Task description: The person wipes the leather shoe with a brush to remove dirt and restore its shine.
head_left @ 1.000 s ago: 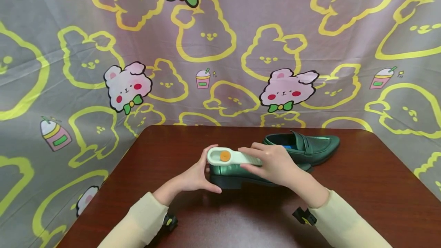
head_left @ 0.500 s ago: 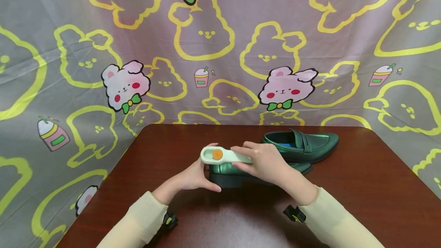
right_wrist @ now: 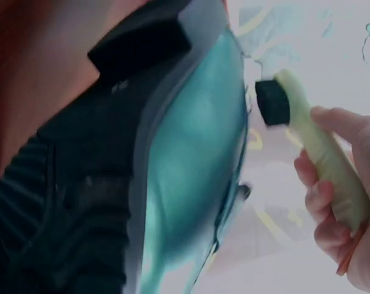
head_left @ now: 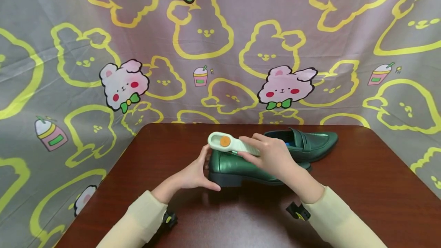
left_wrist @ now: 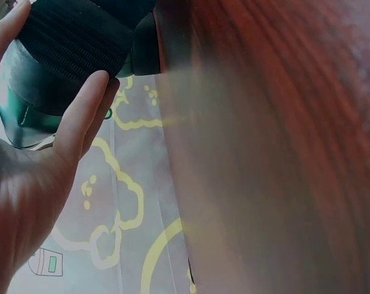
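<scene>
Green loafer (head_left: pixel 231 165) is around 6 o'clock in the head view, toe toward 3; its underside shows in both wrist views, so I'd say it's held up off the tabletop (head_left: pixel 361 186); left hand (head_left: pixel 193 174) has a wide grip round the heel block (head_left: pixel 225 179), thumb one side and fingers the other, probably because that end is sturdy and leaves the upper uncovered; right hand (head_left: pixel 275 158) is wrapped round the handle of a pale green shoe brush (head_left: pixel 236 145) with an orange button (head_left: pixel 225 141), likely gripped well back so knuckles clear the shoe; right wrist view shows the black bristles (right_wrist: pixel 272 103) facing the upper, gap between them; second loafer (head_left: pixel 319 143) is toward 2 o'clock from the first, beyond the right hand, which I guess leaves working room; cartoon-print cloth (head_left: pixel 220 49) hangs behind at 12.
</scene>
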Demonstrator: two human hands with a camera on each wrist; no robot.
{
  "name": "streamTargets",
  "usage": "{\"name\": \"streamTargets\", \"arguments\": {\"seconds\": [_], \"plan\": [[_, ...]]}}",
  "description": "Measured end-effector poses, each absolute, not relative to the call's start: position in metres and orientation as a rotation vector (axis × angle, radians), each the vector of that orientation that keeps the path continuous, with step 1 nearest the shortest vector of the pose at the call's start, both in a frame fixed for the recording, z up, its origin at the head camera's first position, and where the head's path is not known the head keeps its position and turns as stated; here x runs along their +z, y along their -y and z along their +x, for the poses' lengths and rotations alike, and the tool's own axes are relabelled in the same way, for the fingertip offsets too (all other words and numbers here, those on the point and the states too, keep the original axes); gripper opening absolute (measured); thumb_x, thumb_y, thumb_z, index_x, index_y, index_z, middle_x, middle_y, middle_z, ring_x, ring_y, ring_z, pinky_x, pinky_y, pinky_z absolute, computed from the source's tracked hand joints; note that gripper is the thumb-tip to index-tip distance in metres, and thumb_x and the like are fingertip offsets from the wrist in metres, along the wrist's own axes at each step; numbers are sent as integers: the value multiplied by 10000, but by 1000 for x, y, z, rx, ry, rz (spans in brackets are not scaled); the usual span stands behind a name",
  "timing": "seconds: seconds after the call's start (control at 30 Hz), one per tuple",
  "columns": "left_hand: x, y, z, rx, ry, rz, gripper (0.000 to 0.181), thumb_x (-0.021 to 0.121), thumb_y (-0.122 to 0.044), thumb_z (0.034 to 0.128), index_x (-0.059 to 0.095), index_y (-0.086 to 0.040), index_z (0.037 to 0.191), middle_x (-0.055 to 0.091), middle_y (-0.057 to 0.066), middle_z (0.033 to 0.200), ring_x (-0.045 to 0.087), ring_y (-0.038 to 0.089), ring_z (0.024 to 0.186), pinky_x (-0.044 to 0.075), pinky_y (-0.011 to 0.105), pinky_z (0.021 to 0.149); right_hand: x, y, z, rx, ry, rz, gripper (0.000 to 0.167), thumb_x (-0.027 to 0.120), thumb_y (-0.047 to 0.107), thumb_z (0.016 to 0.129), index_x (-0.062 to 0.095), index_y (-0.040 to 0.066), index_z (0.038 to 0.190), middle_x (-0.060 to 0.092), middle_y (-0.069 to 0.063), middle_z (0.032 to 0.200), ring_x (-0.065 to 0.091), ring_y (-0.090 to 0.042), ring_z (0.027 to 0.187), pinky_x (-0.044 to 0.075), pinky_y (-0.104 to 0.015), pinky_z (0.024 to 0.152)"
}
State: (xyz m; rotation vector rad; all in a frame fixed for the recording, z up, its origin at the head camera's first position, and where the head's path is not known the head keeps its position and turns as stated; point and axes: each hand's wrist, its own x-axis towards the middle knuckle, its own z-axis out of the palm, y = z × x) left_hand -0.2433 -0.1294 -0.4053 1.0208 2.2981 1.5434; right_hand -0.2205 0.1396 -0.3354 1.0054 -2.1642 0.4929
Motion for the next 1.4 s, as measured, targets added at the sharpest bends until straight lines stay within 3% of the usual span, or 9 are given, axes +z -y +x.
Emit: {"name": "streamTargets", "arguments": {"seconds": [0.27, 0.47, 0.67, 0.97, 1.13, 1.27, 1.4], "plan": [[-407, 133, -246, 1542, -2239, 1108, 1181, 881, -100, 706, 19, -230, 1503, 447, 96, 1310, 472, 230, 1189, 407, 347, 962, -347, -130, -204, 382, 2123, 1304, 407, 802, 387, 787, 736, 125, 1092, 651, -6, 866, 537, -65, 585, 420, -188, 492], [-409, 133, -243, 1560, -2252, 1047, 1210, 883, -86, 699, 8, -263, 1516, 417, 111, 1355, 474, 241, 1206, 420, 329, 959, -349, -133, -212, 385, 2149, 1200, 418, 841, 349, 748, 732, 124, 1083, 582, 9, 788, 459, -64, 523, 358, -178, 457], [-411, 134, -242, 1511, -2317, 970, 1185, 878, -109, 709, 15, -209, 1515, 355, 172, 1400, 481, 288, 1203, 459, 332, 923, -347, -148, -224, 433, 2146, 992, 424, 871, 286, 716, 727, 109, 1073, 518, 13, 720, 397, -68, 477, 333, -191, 436], [-407, 136, -245, 1463, -2319, 1018, 1175, 874, -94, 712, 22, -264, 1503, 370, 121, 1342, 494, 255, 1168, 420, 354, 948, -354, -141, -208, 397, 2140, 1286, 412, 840, 341, 746, 733, 140, 1089, 616, 25, 832, 489, -41, 565, 404, -178, 489], [-406, 135, -244, 1446, -2351, 1033, 1177, 871, -89, 716, 4, -223, 1501, 424, 130, 1303, 509, 244, 1141, 426, 338, 926, -358, -135, -205, 352, 2146, 1313, 398, 826, 353, 762, 737, 146, 1090, 653, 20, 888, 543, -50, 591, 433, -200, 502], [-407, 134, -242, 1504, -2296, 952, 1136, 841, -81, 756, 0, -225, 1505, 433, 181, 1270, 592, 249, 965, 534, 413, 738, -357, -133, -206, 351, 2159, 1299, 398, 819, 363, 770, 740, 143, 1093, 661, 12, 893, 545, -55, 592, 425, -190, 501], [-406, 133, -242, 1554, -2238, 849, 1097, 815, -65, 784, 11, -260, 1505, 403, 222, 1245, 627, 271, 697, 524, 527, 560, -354, -136, -211, 370, 2175, 1261, 401, 823, 358, 769, 738, 141, 1095, 621, 14, 837, 489, -50, 551, 383, -172, 476]]}}
